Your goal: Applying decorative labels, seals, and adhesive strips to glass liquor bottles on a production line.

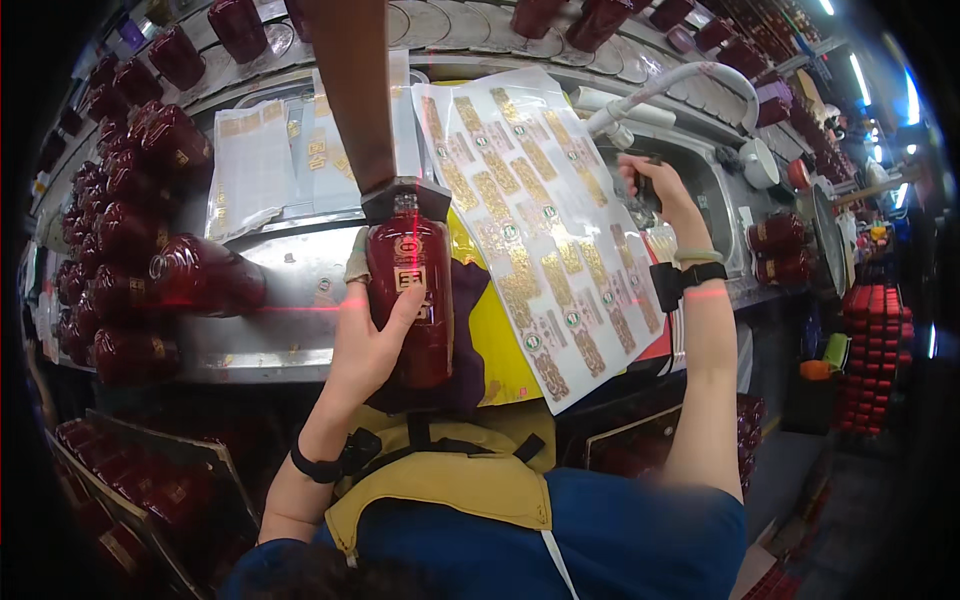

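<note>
My left hand (368, 340) grips a dark red glass bottle (412, 300) with a gold label, held upright against a black fixture under a brown post (352, 90). A red laser line crosses the bottle and my hand. My right hand (655, 190) reaches out to the right, its fingers closed around a small dark tool at the far edge of a white sheet of gold stickers (530, 220). The sheet leans over a yellow pad (495, 340) on the metal bench (270, 330).
Many dark red bottles (130, 240) lie stacked at the left and along the back conveyor. More sticker sheets (250, 165) rest behind the post. A white hose (690, 75), white cups (760, 160) and red crates (875, 350) stand at the right. Trays of bottles (150, 490) sit below the bench.
</note>
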A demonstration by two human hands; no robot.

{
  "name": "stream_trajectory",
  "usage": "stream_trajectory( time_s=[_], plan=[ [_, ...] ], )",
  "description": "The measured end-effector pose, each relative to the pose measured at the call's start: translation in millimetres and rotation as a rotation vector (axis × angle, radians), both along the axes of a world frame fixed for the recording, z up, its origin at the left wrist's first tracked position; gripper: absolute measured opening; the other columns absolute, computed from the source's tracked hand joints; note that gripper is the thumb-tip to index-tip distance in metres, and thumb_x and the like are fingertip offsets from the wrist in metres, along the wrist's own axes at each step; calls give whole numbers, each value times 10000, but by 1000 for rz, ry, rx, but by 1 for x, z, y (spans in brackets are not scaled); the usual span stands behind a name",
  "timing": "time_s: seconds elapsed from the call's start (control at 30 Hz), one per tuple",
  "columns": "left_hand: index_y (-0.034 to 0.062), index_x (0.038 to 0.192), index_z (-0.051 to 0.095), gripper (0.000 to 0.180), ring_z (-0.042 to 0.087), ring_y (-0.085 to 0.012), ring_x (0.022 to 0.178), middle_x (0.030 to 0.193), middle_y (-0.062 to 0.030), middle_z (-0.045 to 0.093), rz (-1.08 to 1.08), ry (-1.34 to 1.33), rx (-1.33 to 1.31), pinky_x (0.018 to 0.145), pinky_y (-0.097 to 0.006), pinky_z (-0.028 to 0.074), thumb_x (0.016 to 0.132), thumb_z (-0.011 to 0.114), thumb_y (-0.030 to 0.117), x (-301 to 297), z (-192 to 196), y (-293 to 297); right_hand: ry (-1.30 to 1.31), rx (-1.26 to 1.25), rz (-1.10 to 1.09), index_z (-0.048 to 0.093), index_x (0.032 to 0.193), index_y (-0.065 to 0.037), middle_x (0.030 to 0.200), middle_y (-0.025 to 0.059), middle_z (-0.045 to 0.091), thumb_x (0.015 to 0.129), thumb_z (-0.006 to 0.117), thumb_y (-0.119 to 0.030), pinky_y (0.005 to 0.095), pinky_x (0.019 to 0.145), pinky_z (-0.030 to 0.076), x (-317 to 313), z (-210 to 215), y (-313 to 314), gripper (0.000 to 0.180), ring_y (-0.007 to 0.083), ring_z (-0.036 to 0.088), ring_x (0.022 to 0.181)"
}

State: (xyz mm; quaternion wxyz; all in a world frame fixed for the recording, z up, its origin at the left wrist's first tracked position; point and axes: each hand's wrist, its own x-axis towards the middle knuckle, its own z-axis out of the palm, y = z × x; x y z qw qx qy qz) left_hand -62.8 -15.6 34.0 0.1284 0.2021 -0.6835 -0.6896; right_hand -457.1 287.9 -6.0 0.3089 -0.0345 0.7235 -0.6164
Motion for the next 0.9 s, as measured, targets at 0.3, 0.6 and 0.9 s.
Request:
stream_trajectory(
  time_s=[0.3, 0.6, 0.9],
  plan=[
    [-24, 1353, 509, 422, 608, -121, 1034, 1203, -87, 641, -41, -36, 15, 912, -293, 509, 1019, 643, 196, -2, -6, -3, 182, 746, 136, 730, 923, -50, 762, 43, 687, 793, 834, -420, 333, 602, 474, 17, -18, 1, 406, 128, 600, 646],
    [-42, 1415, 482, 583, 592, -185, 1168, 1290, -158, 612, 101, 54, -365, 990, -330, 485, 933, 739, 161, -9, 2, 0, 1103, 651, -151, 714, 944, -34, 797, 126, 705, 885, 725, -132, 366, 700, 533, 92, 71, -27, 114, 279, 690, 713],
    [29, 1443, 513, 717, 609, -285, 1200, 1319, -137, 624, -103, 445, -604, 1024, -379, 478, 799, 824, 75, -61, 66, 28, 1607, 398, 446, 705, 987, -115, 882, 61, 641, 734, 684, 42, 384, 734, 539, 204, 174, -88, 299, 271, 671, 842]
  ],
)
